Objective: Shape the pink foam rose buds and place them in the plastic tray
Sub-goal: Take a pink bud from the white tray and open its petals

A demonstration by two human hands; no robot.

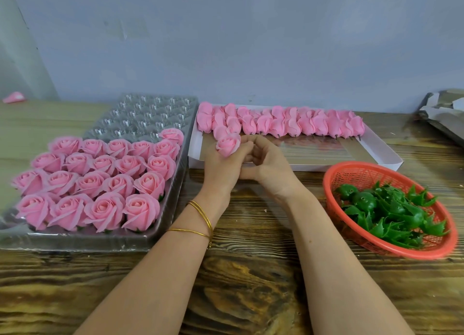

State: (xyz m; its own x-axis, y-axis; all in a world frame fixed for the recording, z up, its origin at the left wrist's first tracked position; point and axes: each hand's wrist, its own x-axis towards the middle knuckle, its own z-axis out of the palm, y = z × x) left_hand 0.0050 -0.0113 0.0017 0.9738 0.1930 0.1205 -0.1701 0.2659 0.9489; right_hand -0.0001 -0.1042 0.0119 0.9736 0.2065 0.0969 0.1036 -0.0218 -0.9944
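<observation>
Roughly midway: clear plastic tray [150, 113], nine o'clock, near rows filled; left hand [221, 170] grips pink foam rose bud [228, 145]; right hand [270, 170], hold indiscernible; unshaped buds [288, 123], twelve o'clock.

Light: soft on your table [251, 284]; shadows faint.
Glare: clear tray [140, 116] glints at 11 o'clock.
Edges: you see bowing at 9 o'clock.
Focus: slightly soft.

I count 20 shaped roses [105, 209] in 1 plastic tray [75, 241], left of frame. 1 bud [228, 145] held at centre. 1 white box [376, 156], upper right: unshaped buds [291, 123], twenty-odd, overlapping, exact count not possible. 1 red basket [351, 174], right: green calyxes [391, 209] heaped, uncountable.
</observation>
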